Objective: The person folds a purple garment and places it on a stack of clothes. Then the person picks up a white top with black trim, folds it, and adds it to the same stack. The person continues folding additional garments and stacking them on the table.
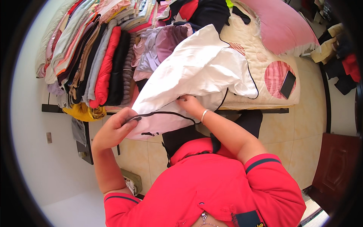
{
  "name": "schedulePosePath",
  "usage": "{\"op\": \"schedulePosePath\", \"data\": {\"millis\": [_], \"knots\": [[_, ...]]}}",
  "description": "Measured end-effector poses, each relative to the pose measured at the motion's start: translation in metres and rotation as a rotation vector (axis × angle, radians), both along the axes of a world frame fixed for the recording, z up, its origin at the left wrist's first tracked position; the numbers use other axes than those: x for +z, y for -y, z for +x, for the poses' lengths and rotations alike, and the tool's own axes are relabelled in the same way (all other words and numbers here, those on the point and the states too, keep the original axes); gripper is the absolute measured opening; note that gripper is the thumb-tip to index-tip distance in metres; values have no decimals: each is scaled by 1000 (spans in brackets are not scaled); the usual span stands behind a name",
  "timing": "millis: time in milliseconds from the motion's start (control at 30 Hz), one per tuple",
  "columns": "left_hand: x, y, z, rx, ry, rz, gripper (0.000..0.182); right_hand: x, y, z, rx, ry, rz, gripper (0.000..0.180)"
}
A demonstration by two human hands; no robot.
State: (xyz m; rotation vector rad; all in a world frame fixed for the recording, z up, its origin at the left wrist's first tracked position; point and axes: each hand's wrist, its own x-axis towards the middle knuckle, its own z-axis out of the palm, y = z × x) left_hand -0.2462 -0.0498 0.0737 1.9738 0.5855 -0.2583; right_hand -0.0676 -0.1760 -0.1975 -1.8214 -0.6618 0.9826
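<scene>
A white cloth item with black piping spreads in front of me, partly over the bed edge. It looks like a garment or cover; the picture does not settle which. My left hand grips its black-trimmed edge at a near corner, thumb on top. A small black mark shows on the pale pinkish panel below that edge. My right hand, with a bracelet at the wrist, pinches the fabric near the middle, its fingertips partly hidden in a fold. Behind the cloth lies a heap of lilac and mauve clothing.
Folded clothes stand tightly stacked along the bed's left side. A black smartphone lies on the cream quilted mattress cover at right, below a pink pillow. Dark and red clothes are piled at the back. A yellow bundle overhangs the left edge.
</scene>
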Motion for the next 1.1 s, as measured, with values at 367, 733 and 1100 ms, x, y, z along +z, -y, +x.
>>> {"op": "schedulePosePath", "data": {"millis": [367,733,1100], "knots": [[-70,2,11,300,50,-230,22,70,60,44,216,294,226,25],[-139,60,46,401,17,-762,22,99,93,-3,-52,-705,380,27],[-152,109,45,525,288,-719,16,85,98,-23,-197,-1109,517,28]]}}
